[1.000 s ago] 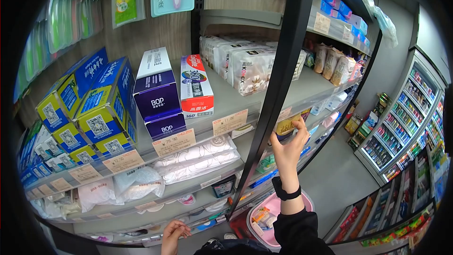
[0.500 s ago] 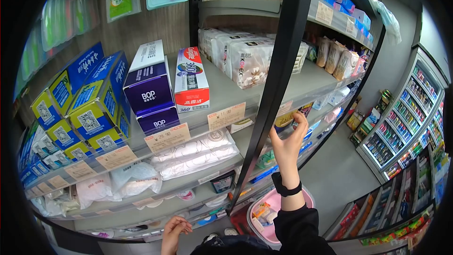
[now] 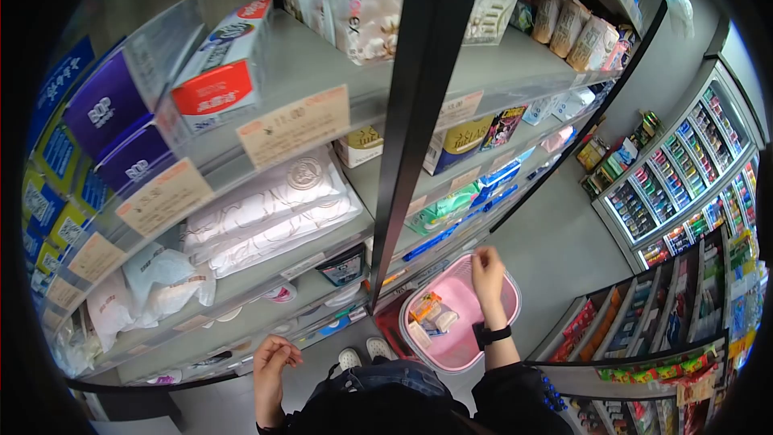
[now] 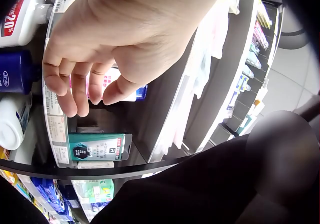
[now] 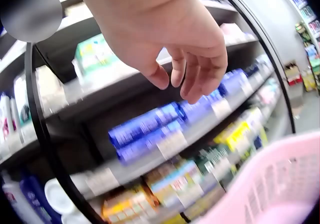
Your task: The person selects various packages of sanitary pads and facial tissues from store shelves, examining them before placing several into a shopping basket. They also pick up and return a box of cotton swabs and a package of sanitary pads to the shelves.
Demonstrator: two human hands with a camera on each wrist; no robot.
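Note:
My right hand hangs over the right part of a pink basket, its fingers loosely bent and nothing between them. Inside the basket lie an orange packet and some pale packets. In the right wrist view the same hand passes in front of blue packs on a shelf, with the basket's rim below. My left hand is held low before the shelves, loosely curled and holding nothing. Its wrist view shows the fingers above a teal box. On the shelf right of the post stands a gold box.
A black shelf post divides the shelving. Purple BOP boxes, a red-and-white Colgate box and Kotex packs fill the upper shelf. A lower snack rack stands at the right, drinks fridges beyond.
My right hand has left the gold box on the shelf and dropped to above the basket, with nothing in it. The head view has tilted down and closer. My left hand stays loosely curled.

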